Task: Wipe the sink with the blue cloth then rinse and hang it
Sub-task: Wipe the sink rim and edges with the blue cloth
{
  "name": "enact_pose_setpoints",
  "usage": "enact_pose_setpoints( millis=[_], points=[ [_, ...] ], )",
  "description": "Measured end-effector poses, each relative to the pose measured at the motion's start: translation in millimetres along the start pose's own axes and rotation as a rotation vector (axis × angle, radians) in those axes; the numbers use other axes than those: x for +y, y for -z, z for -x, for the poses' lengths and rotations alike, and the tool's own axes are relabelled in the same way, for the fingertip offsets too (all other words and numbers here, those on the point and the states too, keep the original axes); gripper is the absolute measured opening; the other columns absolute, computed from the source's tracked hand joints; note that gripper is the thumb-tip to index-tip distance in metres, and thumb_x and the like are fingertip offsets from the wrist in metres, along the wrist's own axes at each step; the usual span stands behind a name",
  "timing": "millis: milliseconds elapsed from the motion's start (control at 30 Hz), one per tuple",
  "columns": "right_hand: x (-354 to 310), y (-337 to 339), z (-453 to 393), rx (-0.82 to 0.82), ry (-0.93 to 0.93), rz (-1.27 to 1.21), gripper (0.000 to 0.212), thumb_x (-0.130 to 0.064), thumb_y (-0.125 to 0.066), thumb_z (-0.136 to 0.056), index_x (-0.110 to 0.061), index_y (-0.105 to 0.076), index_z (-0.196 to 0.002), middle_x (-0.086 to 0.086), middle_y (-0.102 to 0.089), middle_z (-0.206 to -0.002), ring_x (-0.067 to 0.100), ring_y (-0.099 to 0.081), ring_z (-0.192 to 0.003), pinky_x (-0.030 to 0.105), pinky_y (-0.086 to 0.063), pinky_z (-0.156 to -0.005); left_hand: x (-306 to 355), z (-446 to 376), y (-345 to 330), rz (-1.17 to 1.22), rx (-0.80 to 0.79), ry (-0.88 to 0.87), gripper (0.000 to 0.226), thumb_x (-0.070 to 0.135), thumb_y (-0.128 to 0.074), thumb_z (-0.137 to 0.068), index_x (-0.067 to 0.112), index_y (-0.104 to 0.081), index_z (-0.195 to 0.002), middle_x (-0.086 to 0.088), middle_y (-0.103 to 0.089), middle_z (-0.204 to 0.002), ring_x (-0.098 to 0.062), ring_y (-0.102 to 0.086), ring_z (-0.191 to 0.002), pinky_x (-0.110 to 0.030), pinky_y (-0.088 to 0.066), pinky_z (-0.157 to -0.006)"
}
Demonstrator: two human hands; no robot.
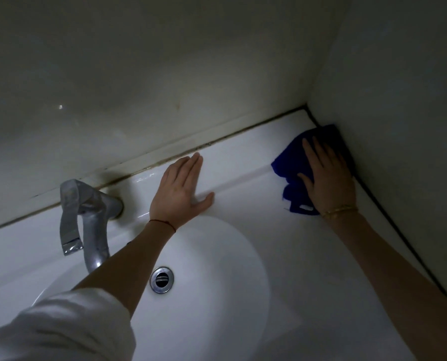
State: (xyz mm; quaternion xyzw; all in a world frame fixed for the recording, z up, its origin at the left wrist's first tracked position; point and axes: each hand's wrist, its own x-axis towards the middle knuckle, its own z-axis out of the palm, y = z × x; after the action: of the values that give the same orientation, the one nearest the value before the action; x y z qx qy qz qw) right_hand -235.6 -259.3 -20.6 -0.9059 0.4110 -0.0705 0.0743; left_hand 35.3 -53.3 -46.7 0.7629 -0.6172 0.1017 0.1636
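**Sink wipe: cloth pressed at far right corner**

Walls (165,74): pale, meeting in a corner at the far right, with a dark sealant line along the joint to the basin unit

Sink (282,243): white ceramic, an oval bowl set in a flat surround with a raised ledge along the far edge

Tap (92,217): chrome, mounted on the far left of the surround, its spout reaching over the bowl

Left hand (182,190): laid palm down on the far ledge, just right of the tap, fingers (192,165) straight and together, released, grasping nothing; a thin red cord circles the wrist and a white sleeve (61,329) covers the near forearm

Right hand (326,175): flat on the blue cloth, fingers straight and spread, pressing it down without gripping; a gold bracelet (339,211) sits at the wrist

Blue cloth (288,162): crumpled on the surround at the far right, against the side wall

Drain (161,279): chrome, in the bottom of the bowl
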Motion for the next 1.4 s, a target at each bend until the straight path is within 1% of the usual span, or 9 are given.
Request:
enact_pose_setpoints(
  millis=[133,267,400,533,700,967,1067,1267,1400],
  points=[
    [10.6,0.5,39.8,0.059,0.002,0.004,0.066,-0.017,-0.06,-0.09,-0.007,-0.03,-0.148,0.018,-0.033,-0.152,0.038,-0.038,-0.134,0.051,-0.032,-0.11,1.7,-2.4,5.4,0.007,-0.007,-0.018,0.078,0.049,-0.064,-0.087,0.002,-0.042,-0.146,-0.015,-0.047,-0.148,-0.035,-0.046,-0.131,-0.042,-0.035,-0.114],
    [8.9,-0.7,22.2,0.046,0.007,0.0,0.069,-0.018,-0.06,-0.09,-0.009,-0.026,-0.15,0.016,-0.03,-0.154,0.037,-0.035,-0.136,0.05,-0.028,-0.112,11.1,-19.4,6.0,0.04,-0.013,-0.105,0.08,0.05,-0.063,-0.089,0.002,-0.04,-0.147,-0.015,-0.046,-0.149,-0.034,-0.044,-0.135,-0.042,-0.031,-0.117],
    [1.3,0.5,-11.1,0.004,0.013,-0.036,0.071,-0.023,-0.06,-0.092,-0.01,-0.022,-0.151,0.015,-0.027,-0.155,0.034,-0.032,-0.138,0.044,-0.022,-0.115,36.3,-64.5,-8.3,0.114,-0.133,-0.233,0.084,0.052,-0.059,-0.091,0.005,-0.029,-0.153,-0.013,-0.034,-0.157,-0.028,-0.031,-0.146,-0.043,-0.027,-0.12],
    [7.8,5.0,20.9,0.021,-0.009,-0.053,0.072,-0.026,-0.061,-0.091,-0.009,-0.024,-0.15,0.015,-0.032,-0.153,0.033,-0.034,-0.138,0.045,-0.025,-0.115,44.9,-85.0,-23.4,0.096,-0.199,-0.3,0.084,0.05,-0.061,-0.089,0.005,-0.029,-0.153,-0.015,-0.032,-0.157,-0.031,-0.027,-0.146,-0.042,-0.021,-0.123],
    [16.7,7.2,72.1,0.066,-0.069,-0.059,0.075,-0.021,-0.067,-0.086,-0.01,-0.028,-0.149,0.013,-0.036,-0.151,0.032,-0.04,-0.135,0.043,-0.028,-0.112,39.7,-83.6,-28.1,0.141,-0.175,-0.286,0.08,0.046,-0.064,-0.089,0.006,-0.034,-0.151,-0.013,-0.037,-0.156,-0.031,-0.03,-0.146,-0.044,-0.025,-0.121],
    [-0.6,-3.0,-4.4,0.037,-0.037,-0.045,0.075,-0.02,-0.066,-0.087,-0.01,-0.026,-0.15,0.014,-0.035,-0.151,0.033,-0.036,-0.136,0.041,-0.019,-0.116,40.7,-82.9,-25.9,0.146,-0.193,-0.276,0.078,0.046,-0.062,-0.089,0.008,-0.035,-0.151,-0.011,-0.037,-0.156,-0.03,-0.031,-0.145,-0.039,-0.024,-0.121],
    [4.9,0.6,17.0,0.067,-0.035,-0.031,0.072,-0.021,-0.066,-0.087,-0.008,-0.03,-0.148,0.015,-0.038,-0.15,0.033,-0.039,-0.134,0.038,-0.018,-0.114,40.7,-82.9,-25.5,0.152,-0.184,-0.276,0.078,0.047,-0.062,-0.089,0.008,-0.035,-0.151,-0.011,-0.038,-0.156,-0.03,-0.032,-0.145,-0.041,-0.027,-0.12],
    [19.9,8.9,104.4,0.105,-0.122,-0.015,0.074,-0.018,-0.072,-0.082,-0.006,-0.037,-0.145,0.015,-0.041,-0.147,0.034,-0.048,-0.127,0.041,-0.027,-0.109,39.0,-83.3,-28.3,0.181,-0.149,-0.303,0.076,0.046,-0.063,-0.089,0.008,-0.038,-0.15,-0.011,-0.039,-0.155,-0.031,-0.033,-0.144,-0.041,-0.027,-0.12],
    [16.0,6.1,80.3,0.096,-0.107,-0.015,0.072,-0.018,-0.067,-0.087,-0.008,-0.031,-0.148,0.013,-0.038,-0.15,0.032,-0.044,-0.131,0.04,-0.025,-0.112,38.5,-84.4,-30.3,0.184,-0.137,-0.311,0.075,0.045,-0.062,-0.089,0.006,-0.039,-0.149,-0.012,-0.041,-0.154,-0.032,-0.034,-0.144,-0.04,-0.028,-0.12]
  ],
)
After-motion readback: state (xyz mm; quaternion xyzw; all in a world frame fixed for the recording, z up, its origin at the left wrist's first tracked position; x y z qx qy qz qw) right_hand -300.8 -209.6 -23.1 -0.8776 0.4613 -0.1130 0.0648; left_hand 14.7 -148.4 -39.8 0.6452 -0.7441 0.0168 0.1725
